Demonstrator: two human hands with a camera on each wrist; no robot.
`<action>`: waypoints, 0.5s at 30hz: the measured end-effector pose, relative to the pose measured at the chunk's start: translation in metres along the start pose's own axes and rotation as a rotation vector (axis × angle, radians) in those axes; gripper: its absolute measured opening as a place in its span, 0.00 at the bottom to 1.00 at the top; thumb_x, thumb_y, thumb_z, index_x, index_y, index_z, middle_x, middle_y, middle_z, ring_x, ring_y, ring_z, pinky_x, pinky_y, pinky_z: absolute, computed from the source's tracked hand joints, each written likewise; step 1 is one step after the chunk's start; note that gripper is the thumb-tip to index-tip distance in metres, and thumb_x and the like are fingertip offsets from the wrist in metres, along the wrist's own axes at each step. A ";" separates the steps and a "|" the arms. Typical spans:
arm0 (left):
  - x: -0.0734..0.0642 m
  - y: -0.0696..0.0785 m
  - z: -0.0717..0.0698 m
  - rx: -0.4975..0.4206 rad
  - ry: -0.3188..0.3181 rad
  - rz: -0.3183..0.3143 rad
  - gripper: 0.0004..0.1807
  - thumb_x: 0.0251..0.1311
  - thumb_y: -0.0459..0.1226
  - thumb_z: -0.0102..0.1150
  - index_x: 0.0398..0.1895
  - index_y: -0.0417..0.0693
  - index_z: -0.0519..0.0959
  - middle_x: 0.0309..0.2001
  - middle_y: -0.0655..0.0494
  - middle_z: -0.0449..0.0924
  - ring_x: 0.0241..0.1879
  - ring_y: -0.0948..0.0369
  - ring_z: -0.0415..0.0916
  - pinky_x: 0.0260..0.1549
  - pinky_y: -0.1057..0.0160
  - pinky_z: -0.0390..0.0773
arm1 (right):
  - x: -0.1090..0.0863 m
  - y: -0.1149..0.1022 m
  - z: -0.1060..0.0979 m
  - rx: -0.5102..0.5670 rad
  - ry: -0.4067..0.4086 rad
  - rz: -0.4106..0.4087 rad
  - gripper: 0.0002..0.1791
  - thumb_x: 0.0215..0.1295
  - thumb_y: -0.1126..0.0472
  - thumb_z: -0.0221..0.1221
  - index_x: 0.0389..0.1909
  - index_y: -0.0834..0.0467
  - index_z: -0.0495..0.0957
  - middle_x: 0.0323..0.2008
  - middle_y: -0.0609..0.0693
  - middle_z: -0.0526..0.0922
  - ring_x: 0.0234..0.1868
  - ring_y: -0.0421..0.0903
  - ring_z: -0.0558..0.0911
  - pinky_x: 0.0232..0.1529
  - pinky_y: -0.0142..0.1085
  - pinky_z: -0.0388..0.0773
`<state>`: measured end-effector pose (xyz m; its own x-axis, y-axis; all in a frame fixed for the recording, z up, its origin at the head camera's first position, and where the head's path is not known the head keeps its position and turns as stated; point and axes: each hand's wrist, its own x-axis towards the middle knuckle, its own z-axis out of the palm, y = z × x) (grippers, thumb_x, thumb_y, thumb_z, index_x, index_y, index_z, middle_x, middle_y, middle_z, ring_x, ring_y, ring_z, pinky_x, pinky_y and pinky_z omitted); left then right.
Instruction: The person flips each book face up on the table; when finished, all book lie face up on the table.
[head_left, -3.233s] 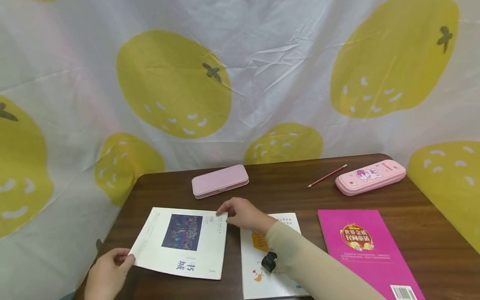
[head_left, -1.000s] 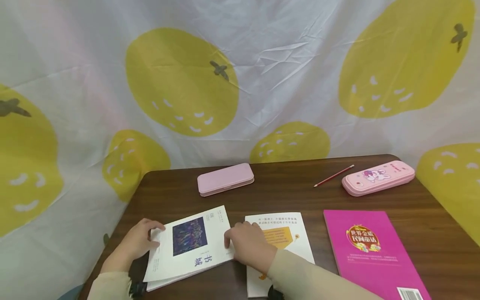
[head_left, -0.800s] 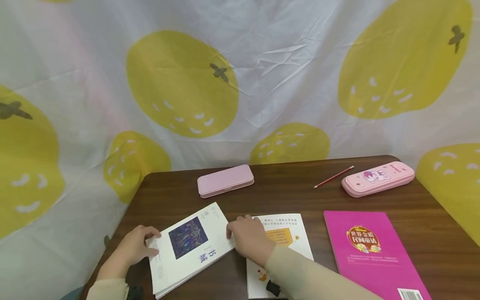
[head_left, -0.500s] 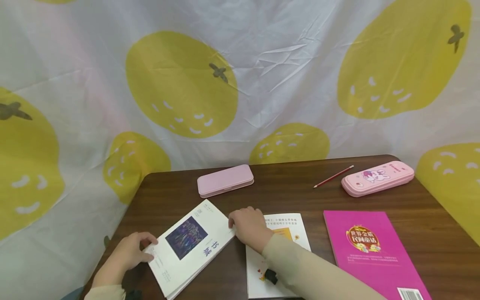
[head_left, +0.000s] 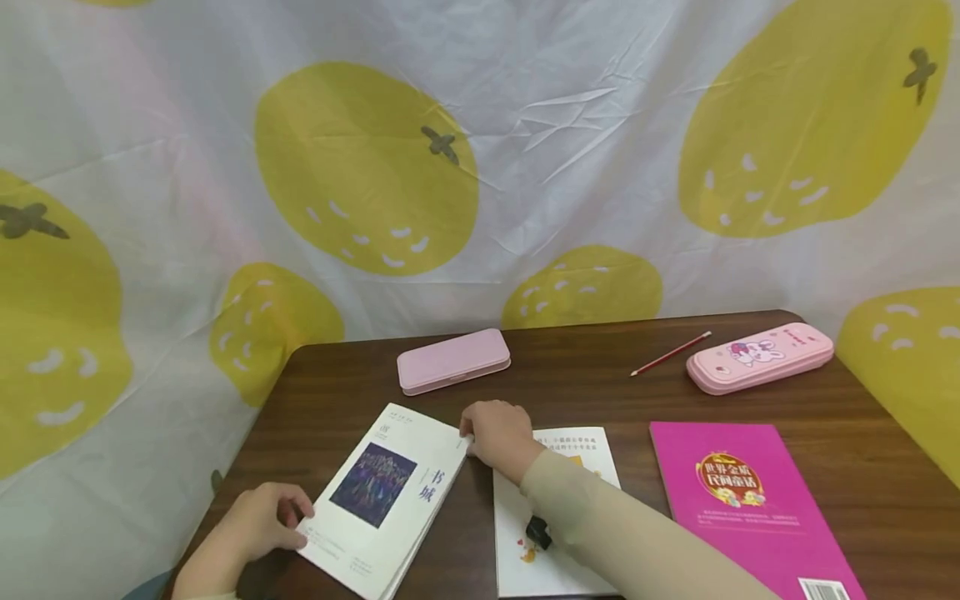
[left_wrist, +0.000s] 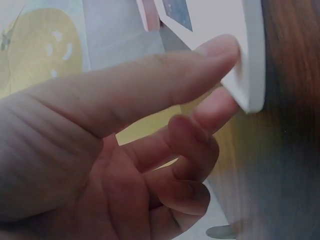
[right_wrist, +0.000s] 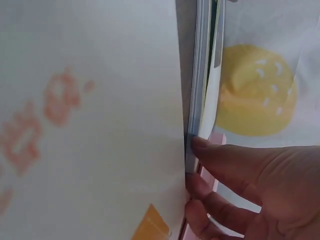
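A white magazine (head_left: 352, 533) with a dark square picture and Chinese lettering lies turned at an angle on the left of the table. My left hand (head_left: 258, 525) pinches its near left corner; in the left wrist view the thumb is on top of the magazine (left_wrist: 212, 17) and a finger beneath. At the far right corner, my right hand (head_left: 498, 433) pinches the magazine between thumb and fingers, its page edges (right_wrist: 197, 90) showing in the right wrist view. A second white book (head_left: 513, 517) with an orange patch lies under my right forearm, partly hidden.
A magenta book (head_left: 742, 467) lies on the right. Along the back of the brown table (head_left: 577, 383) are a plain pink pencil case (head_left: 453, 361), a red pencil (head_left: 670, 353) and a pink rabbit pencil case (head_left: 761, 358). A lemon-print cloth (head_left: 570, 167) hangs behind.
The magazine has turned anticlockwise on the table, both hands at its edges. My right hand has moved slightly away from me, the left slightly nearer. The other items stayed put.
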<state>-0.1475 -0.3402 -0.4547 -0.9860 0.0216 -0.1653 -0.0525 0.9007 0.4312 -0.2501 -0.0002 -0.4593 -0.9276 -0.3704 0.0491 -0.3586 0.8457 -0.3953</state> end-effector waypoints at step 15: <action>-0.012 0.017 0.004 -0.098 -0.171 -0.093 0.16 0.34 0.27 0.80 0.26 0.49 0.83 0.20 0.56 0.77 0.23 0.59 0.73 0.28 0.60 0.70 | 0.012 0.006 0.009 0.078 -0.077 -0.104 0.20 0.64 0.69 0.63 0.55 0.52 0.87 0.56 0.52 0.84 0.59 0.58 0.80 0.58 0.55 0.74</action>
<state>-0.1355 -0.3240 -0.4486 -0.9356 0.0209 -0.3524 -0.1653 0.8562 0.4896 -0.2629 -0.0031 -0.4688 -0.8742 -0.4851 0.0239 -0.4400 0.7702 -0.4617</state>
